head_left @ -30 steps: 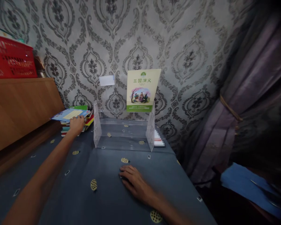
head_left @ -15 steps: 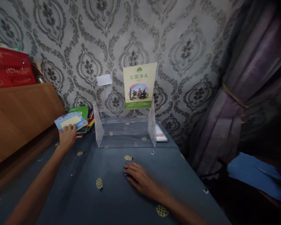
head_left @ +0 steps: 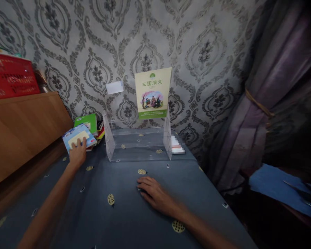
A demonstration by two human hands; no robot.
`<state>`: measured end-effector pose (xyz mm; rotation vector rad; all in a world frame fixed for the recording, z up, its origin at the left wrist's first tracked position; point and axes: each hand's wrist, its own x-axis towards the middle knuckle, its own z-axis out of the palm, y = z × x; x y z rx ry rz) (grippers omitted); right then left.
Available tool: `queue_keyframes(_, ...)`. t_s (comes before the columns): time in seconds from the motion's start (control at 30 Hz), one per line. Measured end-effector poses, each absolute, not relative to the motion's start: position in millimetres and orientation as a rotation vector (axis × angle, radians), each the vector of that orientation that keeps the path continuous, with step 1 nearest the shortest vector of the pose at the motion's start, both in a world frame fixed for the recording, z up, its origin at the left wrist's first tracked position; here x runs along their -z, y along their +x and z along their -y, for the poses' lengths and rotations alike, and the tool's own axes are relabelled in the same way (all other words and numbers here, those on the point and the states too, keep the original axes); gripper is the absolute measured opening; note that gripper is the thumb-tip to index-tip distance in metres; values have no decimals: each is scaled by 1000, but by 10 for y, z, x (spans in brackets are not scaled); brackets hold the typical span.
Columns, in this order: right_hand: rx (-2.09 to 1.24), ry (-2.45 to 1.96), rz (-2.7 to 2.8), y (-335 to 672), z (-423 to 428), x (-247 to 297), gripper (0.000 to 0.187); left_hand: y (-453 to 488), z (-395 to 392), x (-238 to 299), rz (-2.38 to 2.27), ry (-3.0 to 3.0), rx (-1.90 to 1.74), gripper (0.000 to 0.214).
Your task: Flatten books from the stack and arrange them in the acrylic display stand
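Note:
My left hand (head_left: 77, 152) is closed on a light-blue book (head_left: 68, 140) with a pale yellow panel, its fingers lying over the cover. The thumb is hidden. Just behind it, a green book (head_left: 89, 121) tops a pile of several books. On the cloth at the front, my right hand (head_left: 154, 193) lies palm down with its fingers stretched out and nothing in them. Between and beyond the hands stands a clear plastic rack (head_left: 134, 154). Upright at the rack's back right is a cream-and-green book (head_left: 152, 93) with a picture of figures under a pink tree.
A dark blue patterned cloth (head_left: 129, 214) covers the table. On the left a wooden cabinet (head_left: 23, 128) carries a red basket (head_left: 12, 76). A whitish, pixelated item (head_left: 176, 147) lies right of the rack. A tied curtain (head_left: 238, 145) and a blue cloth (head_left: 277, 186) are on the right.
The light-blue book has shifted slightly right and down with my left hand, so more of the green book shows. My right hand stays on the cloth.

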<state>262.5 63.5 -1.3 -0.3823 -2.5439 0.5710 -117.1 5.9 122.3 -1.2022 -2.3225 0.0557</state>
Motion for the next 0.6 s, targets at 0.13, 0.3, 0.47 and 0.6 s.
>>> queue_keyframes(0.13, -572, -363, 2542, 2619, -658, 58, 29, -1102, 77, -1251, 2364, -1170, -6, 60)
queue_keyframes(0.3, -572, -351, 2545, 2616, -646, 17, 28, -1004, 285, -1193, 2377, -1147, -34, 57)
queue_keyframes(0.47, -578, -386, 2551, 2625, -612, -68, 28, -808, 465, -1017, 2382, -1131, -108, 56)
queue_keyframes(0.6, -564, -372, 2558, 2625, -620, -63, 28, -592, 613, -857, 2404, -1143, -191, 52)
